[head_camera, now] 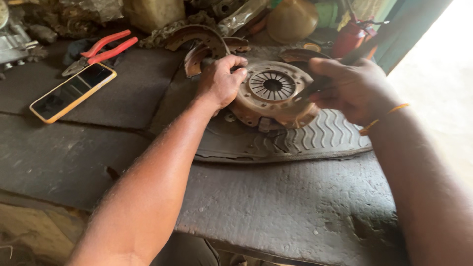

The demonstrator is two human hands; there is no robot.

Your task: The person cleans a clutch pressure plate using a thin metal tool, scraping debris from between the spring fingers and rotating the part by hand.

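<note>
At nine o'clock on the rough, dark grey surface [295, 207] lies a flat smartphone in a glossy yellow-orange case [73, 91], screen up and dark. Just beyond it, toward eleven o'clock, rest pliers with smooth red plastic grips and dull steel jaws [101, 50], apart from the phone. Moving rightward, curved, rust-brown metal brake shoes [197, 39] lie at twelve o'clock against a clutter of grimy parts.

The left hand [220, 81] comes next, its fingers curled over the nine-o'clock rim of a round, rusty brown metal clutch pressure plate [272, 96], gripping that edge. The plate has a ring of radial steel spring fingers around a dark central hole, and a pitted, corroded housing. It sits slightly tilted on a worn slab of black rubber with raised wavy ridges [325, 135], which lies flat on the surface near the centre.

At three o'clock of the plate, the right hand [352, 88] is clenched around a slim dark tool [364, 49]; its exact kind is unclear. An orange thread band [384, 118] circles that wrist. Behind, at one o'clock, stands a red can [351, 37].
</note>
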